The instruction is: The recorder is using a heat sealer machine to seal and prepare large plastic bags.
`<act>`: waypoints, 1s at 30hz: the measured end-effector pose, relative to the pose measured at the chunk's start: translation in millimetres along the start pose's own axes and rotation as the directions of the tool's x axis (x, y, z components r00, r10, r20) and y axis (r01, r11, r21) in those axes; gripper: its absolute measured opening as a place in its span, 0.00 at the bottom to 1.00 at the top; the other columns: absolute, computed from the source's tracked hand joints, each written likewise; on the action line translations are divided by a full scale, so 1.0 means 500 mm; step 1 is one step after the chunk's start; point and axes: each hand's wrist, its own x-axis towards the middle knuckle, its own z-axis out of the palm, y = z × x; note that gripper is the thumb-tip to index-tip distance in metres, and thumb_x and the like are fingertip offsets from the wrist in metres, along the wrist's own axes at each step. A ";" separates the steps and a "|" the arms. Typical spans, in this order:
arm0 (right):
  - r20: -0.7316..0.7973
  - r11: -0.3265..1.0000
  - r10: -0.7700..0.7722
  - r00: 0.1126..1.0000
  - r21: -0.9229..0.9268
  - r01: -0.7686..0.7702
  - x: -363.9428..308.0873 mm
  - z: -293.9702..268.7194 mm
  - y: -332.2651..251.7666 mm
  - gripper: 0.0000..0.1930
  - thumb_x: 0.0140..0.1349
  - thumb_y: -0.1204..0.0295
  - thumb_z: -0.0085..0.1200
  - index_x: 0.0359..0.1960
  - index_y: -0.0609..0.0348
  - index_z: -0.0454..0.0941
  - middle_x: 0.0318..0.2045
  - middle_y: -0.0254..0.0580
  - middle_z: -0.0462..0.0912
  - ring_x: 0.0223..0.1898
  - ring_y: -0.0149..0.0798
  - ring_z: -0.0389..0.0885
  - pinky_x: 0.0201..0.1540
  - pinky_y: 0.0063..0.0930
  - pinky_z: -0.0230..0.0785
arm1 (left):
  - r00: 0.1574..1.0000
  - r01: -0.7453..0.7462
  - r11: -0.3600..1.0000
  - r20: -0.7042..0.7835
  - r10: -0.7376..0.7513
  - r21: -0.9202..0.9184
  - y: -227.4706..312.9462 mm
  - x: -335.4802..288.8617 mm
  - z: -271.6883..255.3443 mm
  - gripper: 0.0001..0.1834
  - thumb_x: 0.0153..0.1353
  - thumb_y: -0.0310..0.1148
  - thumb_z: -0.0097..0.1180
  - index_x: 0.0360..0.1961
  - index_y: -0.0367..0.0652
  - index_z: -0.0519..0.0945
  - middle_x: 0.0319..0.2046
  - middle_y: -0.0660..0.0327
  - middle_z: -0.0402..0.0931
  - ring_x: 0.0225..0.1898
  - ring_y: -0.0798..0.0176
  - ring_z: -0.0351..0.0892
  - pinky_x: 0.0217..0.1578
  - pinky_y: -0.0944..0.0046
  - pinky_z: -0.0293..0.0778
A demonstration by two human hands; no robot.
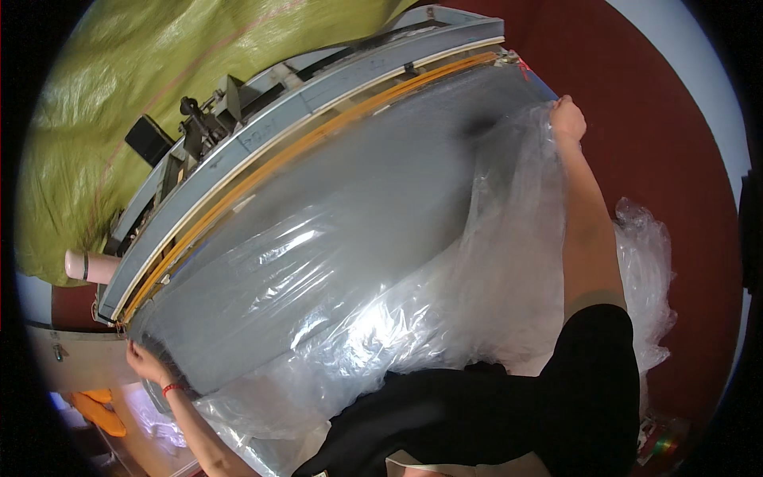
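A large sheet of clear plastic film (pixel 397 318) spreads in front of me, wrinkled and shiny along its near part. It lies partly over a wide smooth grey panel (pixel 373 191). My right hand (pixel 568 119), arm stretched far out, is closed on the film at the panel's far right corner. Down at the near left corner my left hand (pixel 147 362), with a red band on the wrist, has its fingers pinched at the edge of the film. The film hangs slack between my arms and bunches against my body.
Behind the panel runs a long grey metal machine frame (pixel 306 99) with an orange strip (pixel 318 127). A black phone-like slab (pixel 149 141) and a pink bottle (pixel 91 267) are at its left. Yellow-green sheeting (pixel 103 103) covers the area beyond. More film (pixel 642 278) bunches beside my right arm.
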 end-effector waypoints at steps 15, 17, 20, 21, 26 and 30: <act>0.015 0.998 0.018 1.000 0.061 -0.019 -0.009 -0.016 0.027 0.11 0.55 0.70 0.41 0.38 0.60 0.70 0.32 0.53 0.78 0.38 0.50 0.77 0.39 0.42 0.68 | -0.207 0.978 0.199 0.479 0.853 0.068 1.157 -0.482 -0.019 0.33 0.58 0.38 0.49 0.60 0.36 0.51 0.44 0.53 0.66 0.34 0.67 0.69 0.30 0.73 0.66; 0.000 0.999 0.017 1.000 0.045 -0.016 -0.005 -0.010 0.034 0.09 0.56 0.70 0.41 0.36 0.60 0.70 0.31 0.52 0.78 0.36 0.51 0.78 0.37 0.42 0.69 | -0.040 0.998 0.026 0.238 0.970 0.062 1.136 -0.441 -0.043 0.33 0.53 0.30 0.52 0.59 0.36 0.54 0.28 0.59 0.69 0.24 0.72 0.62 0.21 0.75 0.59; -0.006 0.999 -0.021 1.000 0.039 0.021 -0.002 -0.012 0.043 0.11 0.57 0.65 0.42 0.35 0.59 0.70 0.31 0.52 0.78 0.36 0.52 0.77 0.37 0.44 0.68 | 0.390 0.917 -0.294 0.451 0.803 -0.270 1.018 -0.304 -0.127 0.46 0.38 0.33 0.59 0.60 0.39 0.51 0.25 0.66 0.68 0.27 0.71 0.68 0.33 0.70 0.68; -0.005 0.999 -0.028 1.000 0.015 0.028 -0.002 -0.015 0.044 0.11 0.58 0.65 0.41 0.36 0.58 0.70 0.31 0.51 0.78 0.36 0.52 0.77 0.38 0.44 0.68 | 0.514 0.857 -0.413 0.452 0.729 -0.309 0.946 -0.270 -0.116 0.51 0.37 0.35 0.64 0.61 0.42 0.48 0.25 0.67 0.68 0.26 0.72 0.68 0.36 0.69 0.69; -0.010 0.995 -0.004 1.000 0.104 0.005 -0.003 -0.026 0.032 0.15 0.58 0.64 0.39 0.43 0.55 0.70 0.37 0.51 0.77 0.41 0.52 0.75 0.41 0.44 0.68 | 0.829 0.542 -0.667 0.457 0.324 -0.512 0.568 -0.157 -0.146 0.41 0.48 0.33 0.60 0.61 0.45 0.51 0.41 0.60 0.70 0.42 0.64 0.70 0.50 0.59 0.64; 0.020 1.000 -0.021 1.000 0.023 0.021 0.026 0.021 0.069 0.17 0.59 0.61 0.40 0.48 0.51 0.68 0.40 0.50 0.76 0.43 0.52 0.74 0.41 0.44 0.67 | 0.667 0.663 -0.551 0.734 0.128 -0.506 0.540 -0.293 -0.186 0.46 0.44 0.54 0.58 0.60 0.46 0.54 0.58 0.61 0.57 0.58 0.59 0.55 0.53 0.48 0.58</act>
